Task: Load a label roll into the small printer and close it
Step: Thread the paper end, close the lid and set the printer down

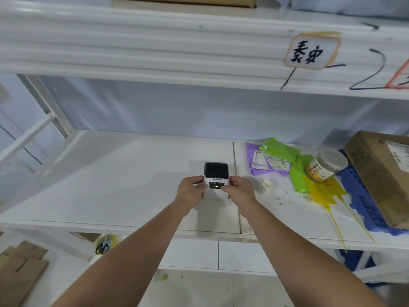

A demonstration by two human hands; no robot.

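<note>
- Small printer (216, 177): white body with a dark window on top and a small lit panel on its near face. It stands on the white shelf (124, 173), near the seam between two shelf boards, and sits between your two hands.
- Your left hand (190, 191): it grips the printer's left side, fingers curled together against the casing, thumb toward the front panel.
- Your right hand (240, 190): it grips the printer's right side, fingers bent and pressed onto the casing, thumb tip at the front, just beside the lit panel.
- Label roll (265, 186): a small white roll standing on the shelf to the right of your right hand, apart from the printer and touched by neither hand.
- Purple mailer bag (263, 163) and green bag (285, 151): they lie crumpled farther right and overlap one another.
- Clear jar (326, 166): tipped on its side against the green bag, orange label showing.
- Yellow bag (323, 191): flat below the jar.
- Cardboard box (380, 173): at the shelf's right end.
- Scissors (102, 248): they hang below the shelf's front edge, left of your arms.
</note>
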